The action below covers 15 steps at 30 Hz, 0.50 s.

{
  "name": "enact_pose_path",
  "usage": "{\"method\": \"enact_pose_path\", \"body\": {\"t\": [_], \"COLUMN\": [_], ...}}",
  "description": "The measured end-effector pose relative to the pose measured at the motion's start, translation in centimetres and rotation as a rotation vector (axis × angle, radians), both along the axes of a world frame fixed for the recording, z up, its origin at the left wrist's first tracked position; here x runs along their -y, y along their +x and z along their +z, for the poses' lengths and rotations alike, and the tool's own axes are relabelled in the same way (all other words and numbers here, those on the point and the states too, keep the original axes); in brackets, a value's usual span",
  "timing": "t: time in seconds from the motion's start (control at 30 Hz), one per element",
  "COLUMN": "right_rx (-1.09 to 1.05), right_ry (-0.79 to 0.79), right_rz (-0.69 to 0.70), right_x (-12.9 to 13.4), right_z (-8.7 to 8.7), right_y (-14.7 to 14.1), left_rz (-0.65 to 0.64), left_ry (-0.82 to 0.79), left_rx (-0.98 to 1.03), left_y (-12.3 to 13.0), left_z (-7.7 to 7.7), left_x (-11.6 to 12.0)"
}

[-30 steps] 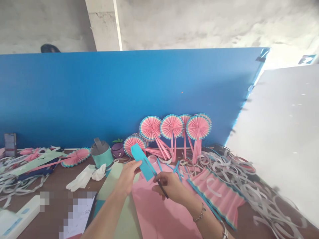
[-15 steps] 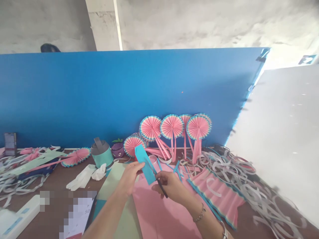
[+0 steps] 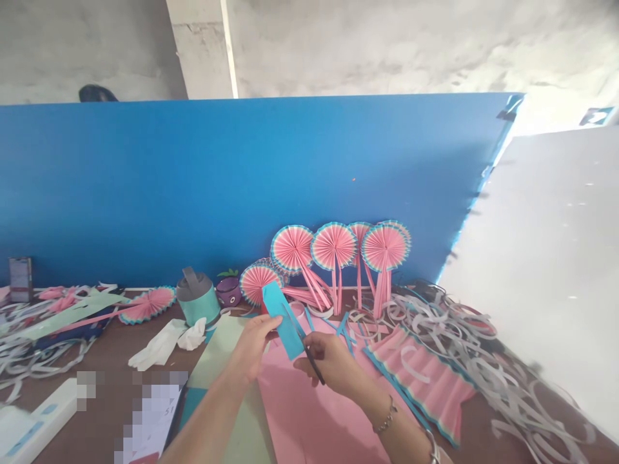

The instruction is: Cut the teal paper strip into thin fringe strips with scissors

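Observation:
Between thumb and fingers, my left hand (image 3: 257, 338) grips a strip of blue paper (image 3: 285, 325) by its left edge, tilted in the air. My right hand (image 3: 329, 361) is closed around the handles of dark scissors (image 3: 314, 364). Their blades lie along the right side of the blue paper; how far they are apart is hard to make out. Under both hands lie pink paper sheets (image 3: 309, 412) and, to the left, a pale green sheet (image 3: 251, 419). Narrow blue strips (image 3: 344, 328) rest just beyond my right hand.
Several round pink paper fans (image 3: 333, 246) lean against the blue partition (image 3: 232, 180). Pleated pink paper (image 3: 420, 380) and a heap of white strips (image 3: 464, 341) lie at right. A teal cup (image 3: 198, 301), crumpled tissue (image 3: 162, 341) and another fan (image 3: 147, 304) stand or lie at left.
Almost nothing differs. Both hands, the scissors and the blue paper keep nearly the same place, with only a very slight shift.

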State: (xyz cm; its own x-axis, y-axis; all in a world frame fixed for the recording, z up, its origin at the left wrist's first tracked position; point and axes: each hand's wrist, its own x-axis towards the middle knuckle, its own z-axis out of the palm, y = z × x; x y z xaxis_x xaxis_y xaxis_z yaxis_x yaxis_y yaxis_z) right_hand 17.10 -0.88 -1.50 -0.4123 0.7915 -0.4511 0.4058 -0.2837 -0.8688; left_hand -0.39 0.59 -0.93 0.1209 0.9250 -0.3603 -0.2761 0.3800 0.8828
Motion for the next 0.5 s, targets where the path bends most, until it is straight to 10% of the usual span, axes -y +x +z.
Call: {"method": "enact_pose_path", "body": {"t": [0.5], "right_rx": [-0.034], "right_ry": [0.003], "right_rz": [-0.049], "right_x": [-0.1], "right_z": [0.3], "right_y": [-0.1], "left_rz": [-0.12], "left_ry": [-0.078], "left_rx": [-0.014], "left_y": [0.4], "left_z": [0.9], "left_x": [0.6]}}
